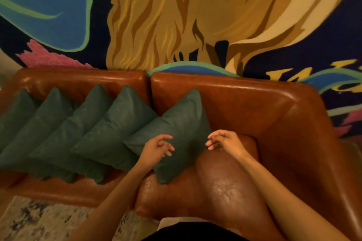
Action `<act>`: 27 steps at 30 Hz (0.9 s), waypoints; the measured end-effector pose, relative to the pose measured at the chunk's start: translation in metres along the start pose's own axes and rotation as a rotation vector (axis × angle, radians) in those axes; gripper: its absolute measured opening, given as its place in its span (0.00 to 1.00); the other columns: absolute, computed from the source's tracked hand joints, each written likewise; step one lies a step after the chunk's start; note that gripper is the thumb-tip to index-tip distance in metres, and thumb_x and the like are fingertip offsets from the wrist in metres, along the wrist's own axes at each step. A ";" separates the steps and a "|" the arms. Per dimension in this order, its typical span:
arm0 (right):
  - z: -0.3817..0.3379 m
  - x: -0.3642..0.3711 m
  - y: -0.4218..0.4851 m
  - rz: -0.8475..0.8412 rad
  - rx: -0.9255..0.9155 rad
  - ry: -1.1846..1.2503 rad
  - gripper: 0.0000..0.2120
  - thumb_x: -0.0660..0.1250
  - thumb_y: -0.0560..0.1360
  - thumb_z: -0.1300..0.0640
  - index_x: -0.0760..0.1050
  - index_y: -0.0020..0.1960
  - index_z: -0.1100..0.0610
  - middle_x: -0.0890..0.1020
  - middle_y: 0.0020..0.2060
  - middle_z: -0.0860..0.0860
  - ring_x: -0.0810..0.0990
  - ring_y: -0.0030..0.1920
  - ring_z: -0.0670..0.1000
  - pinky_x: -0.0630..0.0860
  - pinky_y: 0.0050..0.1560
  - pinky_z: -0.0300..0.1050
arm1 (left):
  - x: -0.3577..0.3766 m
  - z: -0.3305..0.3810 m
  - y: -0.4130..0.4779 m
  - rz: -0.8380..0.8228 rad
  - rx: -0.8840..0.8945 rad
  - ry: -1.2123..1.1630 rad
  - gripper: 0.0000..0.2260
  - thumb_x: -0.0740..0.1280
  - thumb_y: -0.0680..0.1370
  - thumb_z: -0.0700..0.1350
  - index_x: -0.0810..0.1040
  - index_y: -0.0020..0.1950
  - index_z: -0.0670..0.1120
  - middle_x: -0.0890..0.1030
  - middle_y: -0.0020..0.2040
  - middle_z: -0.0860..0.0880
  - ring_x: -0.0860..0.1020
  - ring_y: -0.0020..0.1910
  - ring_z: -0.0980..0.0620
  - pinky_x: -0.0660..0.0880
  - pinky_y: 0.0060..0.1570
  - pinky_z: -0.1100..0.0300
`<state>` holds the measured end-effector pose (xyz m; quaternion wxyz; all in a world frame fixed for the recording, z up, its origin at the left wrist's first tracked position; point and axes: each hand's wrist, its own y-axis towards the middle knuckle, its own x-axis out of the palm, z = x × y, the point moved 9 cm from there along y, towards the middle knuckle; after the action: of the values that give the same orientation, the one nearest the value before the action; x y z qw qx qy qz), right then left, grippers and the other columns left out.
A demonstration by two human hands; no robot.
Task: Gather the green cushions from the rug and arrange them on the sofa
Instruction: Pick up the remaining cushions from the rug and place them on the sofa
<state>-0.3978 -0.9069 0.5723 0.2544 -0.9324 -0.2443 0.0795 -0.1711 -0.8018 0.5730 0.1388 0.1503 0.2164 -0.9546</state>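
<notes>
A painted wall mural (176, 15) in blue, tan, pink and dark navy fills the background. Below it stands a glossy brown leather sofa (254, 107) with two back sections and a worn seat. Five dark green square fabric cushions lean in an overlapping row against the sofa back, running from the left end toward the middle: the rightmost cushion (176, 121), then the second (119, 123), third (78, 135), fourth (45, 123) and fifth (13, 115). A pale patterned rug (39, 219) shows at lower left in front of the sofa. The left hand (156, 147) is over the rightmost cushion, and the right hand (225, 141) is at that cushion's right edge. Both sets of fingers are loosely curled, slightly spread and pinch nothing; contact with the fabric cannot be told.
</notes>
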 end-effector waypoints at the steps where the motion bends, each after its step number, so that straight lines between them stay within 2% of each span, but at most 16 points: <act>1: 0.002 0.002 -0.014 0.018 -0.011 0.016 0.12 0.58 0.78 0.69 0.76 0.41 0.59 0.84 0.27 0.51 0.80 0.24 0.46 0.73 0.27 0.35 | 0.003 0.001 -0.005 -0.014 0.011 -0.012 0.11 0.63 0.78 0.36 0.75 0.52 0.52 0.83 0.34 0.53 0.79 0.29 0.59 0.71 0.30 0.69; 6: 0.023 0.025 -0.080 0.126 -0.039 0.027 0.11 0.59 0.79 0.67 0.77 0.41 0.59 0.84 0.29 0.51 0.80 0.26 0.47 0.73 0.30 0.37 | 0.010 0.002 -0.037 -0.107 0.100 -0.059 0.09 0.63 0.79 0.36 0.75 0.52 0.49 0.81 0.29 0.52 0.77 0.25 0.60 0.70 0.27 0.69; 12: 0.046 0.085 -0.146 0.230 -0.054 0.008 0.12 0.59 0.77 0.68 0.77 0.42 0.58 0.84 0.31 0.53 0.80 0.27 0.49 0.73 0.32 0.39 | -0.018 -0.019 -0.086 -0.157 0.201 -0.080 0.08 0.63 0.77 0.33 0.78 0.47 0.46 0.72 0.23 0.52 0.70 0.21 0.58 0.70 0.26 0.68; 15: 0.061 0.119 -0.179 0.270 -0.043 0.055 0.11 0.58 0.78 0.67 0.77 0.42 0.59 0.83 0.32 0.54 0.80 0.27 0.49 0.74 0.32 0.40 | -0.025 -0.039 -0.121 -0.249 0.199 -0.067 0.07 0.63 0.78 0.34 0.78 0.48 0.44 0.70 0.24 0.51 0.69 0.21 0.59 0.68 0.25 0.67; 20: 0.106 0.157 -0.238 0.359 0.042 0.186 0.09 0.59 0.79 0.66 0.76 0.44 0.61 0.82 0.34 0.57 0.80 0.28 0.50 0.76 0.34 0.42 | -0.027 -0.076 -0.157 -0.340 0.174 -0.074 0.10 0.63 0.78 0.33 0.78 0.45 0.47 0.71 0.24 0.52 0.69 0.21 0.60 0.68 0.24 0.67; 23: 0.135 0.161 -0.281 0.404 0.097 0.219 0.08 0.60 0.80 0.64 0.76 0.45 0.62 0.83 0.35 0.58 0.80 0.30 0.52 0.77 0.34 0.43 | -0.014 -0.083 -0.186 -0.392 0.152 -0.101 0.10 0.62 0.77 0.32 0.77 0.45 0.45 0.71 0.27 0.47 0.70 0.21 0.60 0.68 0.23 0.69; 27: 0.161 0.147 -0.328 0.484 0.110 0.179 0.08 0.60 0.80 0.63 0.76 0.45 0.60 0.84 0.34 0.56 0.81 0.29 0.51 0.77 0.35 0.44 | 0.013 -0.087 -0.227 -0.475 0.121 -0.121 0.12 0.61 0.77 0.31 0.77 0.43 0.47 0.74 0.21 0.53 0.70 0.20 0.60 0.67 0.22 0.70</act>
<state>-0.4502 -0.5180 0.5989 0.2988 -0.9517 0.0142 0.0686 -0.2386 -0.5681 0.5778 -0.0859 0.0461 0.1794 -0.9789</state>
